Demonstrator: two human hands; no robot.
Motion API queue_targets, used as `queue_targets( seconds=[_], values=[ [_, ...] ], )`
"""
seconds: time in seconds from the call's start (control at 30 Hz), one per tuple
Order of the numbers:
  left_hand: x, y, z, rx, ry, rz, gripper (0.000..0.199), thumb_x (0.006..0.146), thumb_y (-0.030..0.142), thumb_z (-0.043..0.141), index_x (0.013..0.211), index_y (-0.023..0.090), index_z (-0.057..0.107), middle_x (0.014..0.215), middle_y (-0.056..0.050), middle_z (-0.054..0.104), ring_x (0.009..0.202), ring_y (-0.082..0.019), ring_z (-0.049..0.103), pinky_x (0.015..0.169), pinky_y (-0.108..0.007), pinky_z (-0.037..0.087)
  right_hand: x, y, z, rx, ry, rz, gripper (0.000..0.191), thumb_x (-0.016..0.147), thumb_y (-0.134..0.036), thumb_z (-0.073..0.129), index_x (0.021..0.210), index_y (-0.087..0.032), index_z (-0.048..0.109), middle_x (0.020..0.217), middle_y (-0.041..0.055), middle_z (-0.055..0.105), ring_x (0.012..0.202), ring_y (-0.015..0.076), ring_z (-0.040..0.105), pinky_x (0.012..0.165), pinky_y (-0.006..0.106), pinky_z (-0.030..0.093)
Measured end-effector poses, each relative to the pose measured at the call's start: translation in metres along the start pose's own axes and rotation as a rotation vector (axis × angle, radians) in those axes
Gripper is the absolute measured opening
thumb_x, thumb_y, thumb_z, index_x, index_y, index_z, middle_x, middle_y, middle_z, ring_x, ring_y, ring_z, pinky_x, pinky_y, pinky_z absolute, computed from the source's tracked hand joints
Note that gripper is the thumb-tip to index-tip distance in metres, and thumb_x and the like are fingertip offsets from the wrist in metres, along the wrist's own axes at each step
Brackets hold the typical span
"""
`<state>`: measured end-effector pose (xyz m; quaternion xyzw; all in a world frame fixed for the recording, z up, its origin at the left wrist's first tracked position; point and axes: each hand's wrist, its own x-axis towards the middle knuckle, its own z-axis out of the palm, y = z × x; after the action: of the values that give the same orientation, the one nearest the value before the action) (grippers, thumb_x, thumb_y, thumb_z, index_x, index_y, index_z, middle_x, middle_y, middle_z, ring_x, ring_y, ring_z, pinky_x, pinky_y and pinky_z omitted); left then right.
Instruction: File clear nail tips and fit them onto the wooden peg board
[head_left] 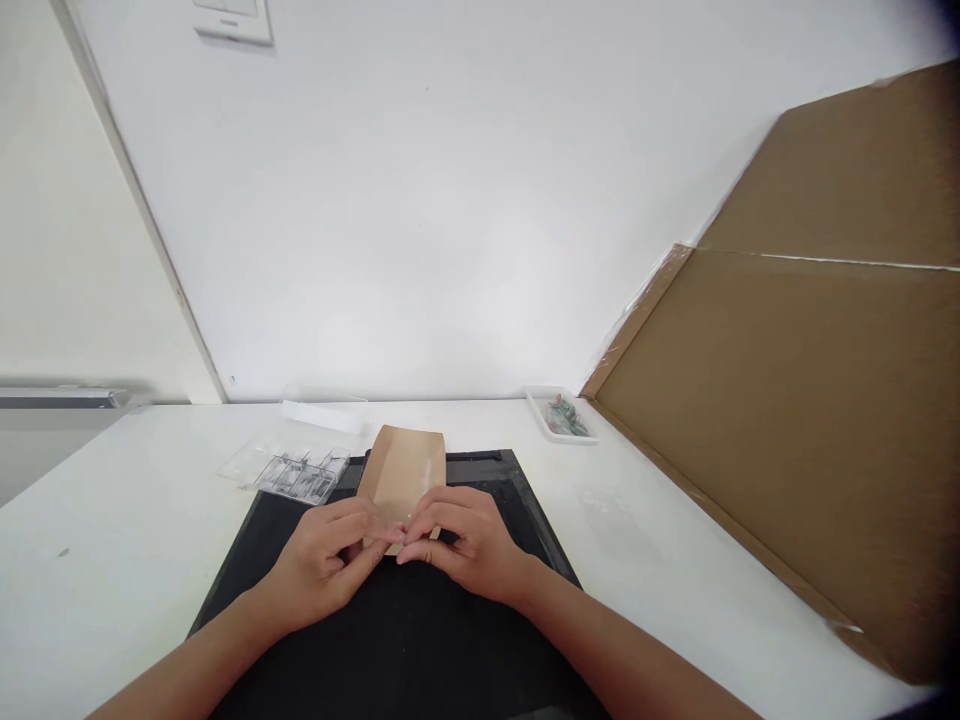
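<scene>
A flat, brown kraft paper bag (403, 462) lies on the black mat (420, 640), its far end pointing at the wall. My left hand (335, 550) is closed at the bag's near left corner, thumb and fingers pinched together on the paper. From the other side my right hand (461, 540) pinches at the near edge, its fingers bent over the bag. The fingertips of both hands meet near the middle of that edge. Whether a small item sits between the fingertips is hidden.
A clear divided plastic box (304, 475) with small grey parts stands left of the bag, its lid raised. On the right, a white tray (562, 415) holds a small tangle of greenish and reddish pieces. Cardboard panels (787, 400) border the white table's (97, 570) right side.
</scene>
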<state>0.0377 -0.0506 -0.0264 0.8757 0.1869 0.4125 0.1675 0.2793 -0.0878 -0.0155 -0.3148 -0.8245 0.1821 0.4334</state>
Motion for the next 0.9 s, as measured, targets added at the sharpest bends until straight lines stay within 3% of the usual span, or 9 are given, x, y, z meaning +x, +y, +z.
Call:
queue_targets(
  seconds=[0.17, 0.37, 0.5, 0.6, 0.8, 0.9],
  values=[
    [0.0, 0.006, -0.003, 0.004, -0.048, 0.086, 0.02, 0.098, 0.009, 0.061, 0.105, 0.023, 0.073, 0.094, -0.007, 0.078, 0.083, -0.016, 0.075, 0.073, -0.026, 0.061, 0.001, -0.005, 0.0, 0.187, 0.055, 0.202, 0.025, 0.089, -0.047, 0.082, 0.088, -0.022, 0.08, 0.085, 0.0029, 0.077, 0.074, 0.0156, 0.07, 0.068, 0.026, 0.055],
    [-0.001, 0.01, -0.002, 0.145, -0.062, 0.104, 0.015, 0.098, 0.011, 0.061, 0.101, 0.023, 0.069, 0.089, -0.003, 0.078, 0.078, -0.016, 0.076, 0.071, -0.027, 0.06, 0.002, -0.004, 0.001, 0.209, -0.008, 0.324, 0.033, 0.083, -0.055, 0.084, 0.09, -0.023, 0.081, 0.087, 0.0023, 0.077, 0.074, 0.0154, 0.071, 0.071, 0.027, 0.057],
    [-0.002, 0.013, -0.001, 0.242, -0.066, 0.016, 0.003, 0.098, 0.02, 0.063, 0.099, 0.023, 0.063, 0.066, 0.003, 0.067, 0.058, -0.013, 0.067, 0.056, -0.025, 0.05, 0.001, -0.001, 0.003, 0.199, -0.03, 0.313, 0.037, 0.082, -0.058, 0.084, 0.09, -0.022, 0.08, 0.085, 0.0016, 0.078, 0.072, 0.015, 0.07, 0.069, 0.026, 0.057],
    [-0.004, 0.011, 0.0, 0.224, -0.048, -0.061, 0.007, 0.098, 0.025, 0.064, 0.102, 0.023, 0.058, 0.057, 0.009, 0.056, 0.045, -0.011, 0.058, 0.049, -0.024, 0.043, 0.001, 0.0, 0.003, 0.152, -0.018, 0.291, 0.035, 0.084, -0.056, 0.083, 0.091, -0.022, 0.08, 0.086, 0.0012, 0.078, 0.072, 0.0143, 0.07, 0.069, 0.025, 0.056],
    [-0.012, 0.002, 0.009, 0.121, 0.03, -0.219, 0.02, 0.098, 0.032, 0.064, 0.105, 0.024, 0.047, 0.078, 0.004, 0.072, 0.043, -0.01, 0.056, 0.044, -0.024, 0.043, -0.001, -0.006, 0.005, -0.062, 0.012, 0.206, 0.024, 0.095, -0.047, 0.075, 0.099, -0.024, 0.078, 0.093, 0.0015, 0.08, 0.08, 0.0161, 0.074, 0.077, 0.027, 0.054],
    [-0.012, 0.0, 0.012, 0.086, 0.099, -0.299, 0.032, 0.095, 0.038, 0.069, 0.105, 0.025, 0.042, 0.076, 0.006, 0.072, 0.041, -0.01, 0.055, 0.041, -0.024, 0.043, -0.004, -0.006, 0.011, -0.126, 0.029, 0.196, 0.02, 0.097, -0.042, 0.073, 0.102, -0.022, 0.075, 0.098, 0.0038, 0.08, 0.083, 0.0173, 0.074, 0.076, 0.027, 0.054]
  ],
)
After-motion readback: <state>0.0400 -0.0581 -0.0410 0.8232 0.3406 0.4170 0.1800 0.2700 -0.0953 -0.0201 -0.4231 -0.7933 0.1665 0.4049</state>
